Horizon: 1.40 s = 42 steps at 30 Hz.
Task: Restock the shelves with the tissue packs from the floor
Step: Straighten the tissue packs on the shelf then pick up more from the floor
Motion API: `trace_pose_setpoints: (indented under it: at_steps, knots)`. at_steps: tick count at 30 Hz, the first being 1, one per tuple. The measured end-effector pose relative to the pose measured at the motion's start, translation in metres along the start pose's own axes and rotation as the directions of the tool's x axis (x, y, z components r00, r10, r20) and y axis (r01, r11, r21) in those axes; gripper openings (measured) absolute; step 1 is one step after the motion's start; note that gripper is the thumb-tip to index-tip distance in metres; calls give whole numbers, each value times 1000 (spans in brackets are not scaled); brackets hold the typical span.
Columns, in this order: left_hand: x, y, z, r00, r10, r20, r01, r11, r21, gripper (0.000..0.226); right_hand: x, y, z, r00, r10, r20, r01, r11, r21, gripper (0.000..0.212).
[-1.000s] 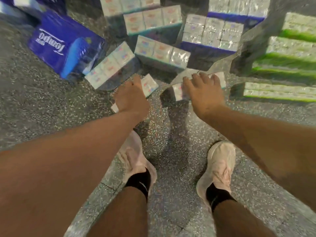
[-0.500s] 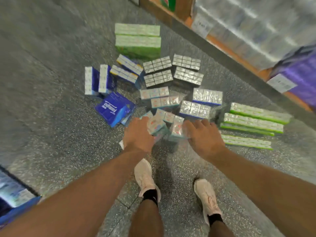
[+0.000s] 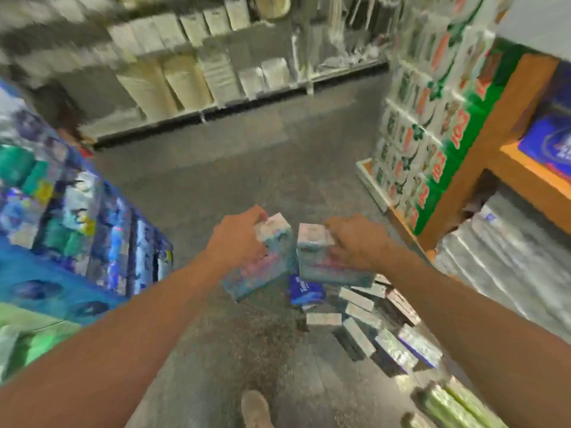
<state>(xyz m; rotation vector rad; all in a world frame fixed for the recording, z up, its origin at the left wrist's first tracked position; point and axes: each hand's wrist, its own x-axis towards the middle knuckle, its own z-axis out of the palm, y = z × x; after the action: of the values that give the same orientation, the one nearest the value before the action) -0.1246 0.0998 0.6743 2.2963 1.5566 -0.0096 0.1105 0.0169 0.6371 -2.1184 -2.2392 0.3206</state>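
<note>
Grey speckled floor (image 3: pixel 234 168) runs between stocked shelves (image 3: pixel 522 118). Our left hand (image 3: pixel 238 239) clasps a pale blue-pink tissue pack (image 3: pixel 262 261), its long axis tilted down-left. Our right hand (image 3: pixel 355 242) grips a second such pack (image 3: pixel 327 261), long axis sloping down-right. More packs (image 3: pixel 370 322) lie heaped on the floor below.
</note>
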Motion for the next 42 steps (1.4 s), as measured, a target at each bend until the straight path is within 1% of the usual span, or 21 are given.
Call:
trace_pose_setpoints:
  at_steps: [2, 3, 5, 7, 10, 11, 13, 17, 20, 24, 26, 27, 29, 30, 32, 35, 38, 40, 42]
  knots:
    - [-38, -27, -57, 996, -48, -77, 49, 999, 15, 51, 16, -48, -45, 986, -166, -34, 166, 986, -7, 46]
    - [-58, -41, -84, 991, -66, -114, 69, 997, 25, 52, 24, -73, -63, 966, -253, -57, 252, 967, -22, 44]
    - [-103, -71, -133, 978, -121, -170, 130, 991, 45, 55, 39, -128, -95, 910, -405, -85, 403, 914, -38, 43]
    - [-154, -106, -179, 959, -196, -205, 208, 977, 42, 56, 47, -188, -121, 846, -523, -105, 524, 851, -16, 41]
    - [-240, -157, -233, 928, -285, -240, 298, 955, 16, 54, 51, -287, -152, 760, -639, -118, 647, 761, 40, 26]
    - [-270, -175, -247, 917, -312, -247, 328, 945, 22, 53, 52, -322, -158, 721, -682, -123, 691, 721, 49, 24]
    - [-329, -211, -266, 887, -373, -272, 393, 919, 23, 51, 49, -394, -169, 640, -759, -115, 767, 639, 53, 26]
    - [-447, -283, -287, 795, -493, -354, 510, 858, -50, 50, 31, -546, -174, 471, -877, -90, 882, 469, 47, 28]
    - [-530, -338, -292, 705, -584, -404, 598, 794, -105, 51, 4, -657, -169, 353, -932, -83, 936, 352, 21, 34]
    - [-630, -404, -290, 554, -675, -488, 716, 685, -135, 53, -32, -791, -153, 173, -978, -120, 979, 183, -86, 28]
    - [-671, -429, -293, 489, -695, -527, 757, 638, -138, 54, -49, -847, -144, 107, -979, -171, 979, 134, -155, 28]
    - [-686, -440, -296, 469, -690, -551, 776, 620, -117, 54, -55, -872, -141, 78, -977, -200, 972, 120, -204, 32]
    - [-710, -459, -302, 433, -656, -618, 804, 592, -65, 55, -60, -914, -135, 4, -969, -247, 946, 84, -315, 49]
    - [-718, -469, -306, 413, -631, -657, 812, 582, -49, 55, -59, -931, -134, -30, -964, -264, 935, 67, -348, 55]
    - [-726, -487, -313, 383, -563, -732, 815, 579, -18, 53, -46, -959, -130, -82, -941, -327, 935, 41, -352, 63]
    - [-722, -520, -314, 356, -441, -824, 826, 561, 56, 55, -24, -993, -126, -150, -883, -445, 929, 27, -368, 60]
    - [-707, -562, -307, 284, -355, -891, 835, 549, 47, 55, 4, -1025, -114, -230, -833, -504, 918, -13, -397, 57]
    - [-692, -587, -305, 248, -349, -904, 842, 539, 23, 54, 28, -1046, -104, -244, -832, -498, 920, -36, -390, 57]
    - [-677, -609, -305, 199, -363, -910, 861, 509, -14, 55, 52, -1067, -94, -254, -840, -479, 926, -68, -372, 55]
